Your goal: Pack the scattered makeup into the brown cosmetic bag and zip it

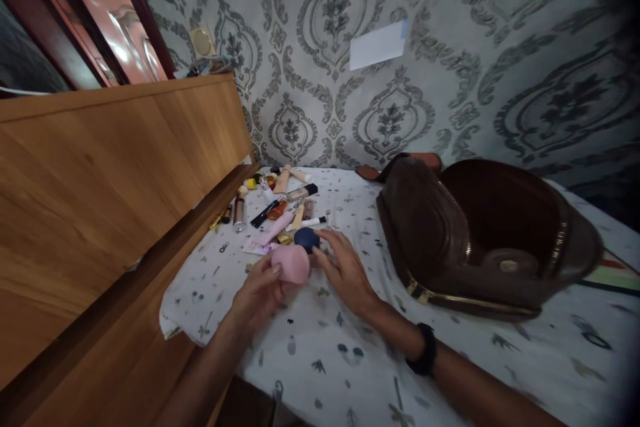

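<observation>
Nearest to my head camera, above a printed white sheet [345, 353], I have the left hand [261, 295] with its fingers closed around a pink round container [293, 263], while the right hand [350, 275], a black band [425, 348] at its wrist, has bent, slightly parted fingers at the edge of a dark blue round item [306, 239]; I cannot tell whether they grip it. Beyond lie assorted tubes and bottles, including a pink tube [277, 228], with an open brown bag [425, 227] to the right and patterned wallpaper [335, 33] behind.

Free sheet [350, 203] lies between cosmetics [277, 211] and bulky bag [480, 283].
</observation>
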A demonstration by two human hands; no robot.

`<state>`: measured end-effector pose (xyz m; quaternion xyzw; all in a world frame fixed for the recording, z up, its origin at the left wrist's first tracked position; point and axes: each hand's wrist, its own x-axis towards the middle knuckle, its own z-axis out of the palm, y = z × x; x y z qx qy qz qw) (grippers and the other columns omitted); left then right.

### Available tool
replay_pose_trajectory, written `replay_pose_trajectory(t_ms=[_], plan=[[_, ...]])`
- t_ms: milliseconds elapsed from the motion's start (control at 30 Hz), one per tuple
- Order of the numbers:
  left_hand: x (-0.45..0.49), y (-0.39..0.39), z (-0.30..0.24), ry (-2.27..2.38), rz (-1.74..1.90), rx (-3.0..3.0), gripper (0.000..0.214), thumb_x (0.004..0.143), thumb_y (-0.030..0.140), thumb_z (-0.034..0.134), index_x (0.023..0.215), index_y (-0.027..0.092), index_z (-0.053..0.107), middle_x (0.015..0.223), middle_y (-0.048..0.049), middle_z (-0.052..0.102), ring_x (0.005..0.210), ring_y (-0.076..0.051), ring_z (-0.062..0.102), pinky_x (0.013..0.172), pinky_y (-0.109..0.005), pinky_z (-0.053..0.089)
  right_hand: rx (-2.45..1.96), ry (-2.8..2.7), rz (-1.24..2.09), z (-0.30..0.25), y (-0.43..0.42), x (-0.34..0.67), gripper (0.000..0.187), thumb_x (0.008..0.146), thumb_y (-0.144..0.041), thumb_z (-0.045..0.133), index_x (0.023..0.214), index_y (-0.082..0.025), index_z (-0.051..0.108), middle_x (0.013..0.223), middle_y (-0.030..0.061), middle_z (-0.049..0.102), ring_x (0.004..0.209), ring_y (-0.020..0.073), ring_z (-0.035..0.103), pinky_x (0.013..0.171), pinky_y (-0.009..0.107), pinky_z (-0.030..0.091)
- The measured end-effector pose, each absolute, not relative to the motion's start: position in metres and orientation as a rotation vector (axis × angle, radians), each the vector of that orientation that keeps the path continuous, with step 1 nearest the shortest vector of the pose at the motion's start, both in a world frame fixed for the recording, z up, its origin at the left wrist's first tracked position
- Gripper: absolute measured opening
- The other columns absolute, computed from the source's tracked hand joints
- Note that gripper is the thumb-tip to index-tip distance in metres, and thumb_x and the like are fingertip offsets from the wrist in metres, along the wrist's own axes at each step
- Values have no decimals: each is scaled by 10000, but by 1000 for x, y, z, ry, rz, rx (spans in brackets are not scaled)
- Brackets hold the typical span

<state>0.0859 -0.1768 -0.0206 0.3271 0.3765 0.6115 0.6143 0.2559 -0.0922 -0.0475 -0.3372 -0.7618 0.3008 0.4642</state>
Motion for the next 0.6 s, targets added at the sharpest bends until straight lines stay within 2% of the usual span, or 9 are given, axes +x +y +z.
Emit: replay_pose_trajectory(t_ms=[67,233,400,533,600], plan=[[96,-176,-22,833,1406,695,512,665,406,849,1067,156,654,1103,-85,704,988,-208,670,828,-286,558,-769,-1842,825,-35,-109,264,353,986,-394,419,1262,-240,577,1257,112,611,1209,271,547,1064,459,416],[121,-175,-20,804,1371,792,502,705,454,828,1064,145,662,1010,-85,709,898,-191,686,747,-248,557,-774,-1860,964,-20,-136,278,554,844,-413,680,1356,-257,532,1306,99,606,1199,287,562,1044,434,442],[133,-178,-11,910,1350,1091,522,733,481,798,1116,192,594,1009,-55,663,886,-184,648,742,-265,534,-798,-1728,1104,-16,-143,294,619,787,-422,734,1351,-249,546,1258,93,635,1079,262,608,946,389,496],[143,-180,-4,1035,1241,1386,548,762,462,766,1199,224,537,1040,-45,648,871,-176,617,717,-258,495,-807,-1555,1336,-6,-151,313,578,794,-520,714,1283,-236,593,1198,83,661,1005,236,630,889,346,513],[150,-180,-2,1079,1167,1475,573,738,465,780,1193,218,534,1013,-43,660,873,-188,612,719,-262,476,-805,-1448,1446,-3,-155,321,528,798,-567,698,1198,-226,644,1105,68,688,936,220,636,806,311,523]])
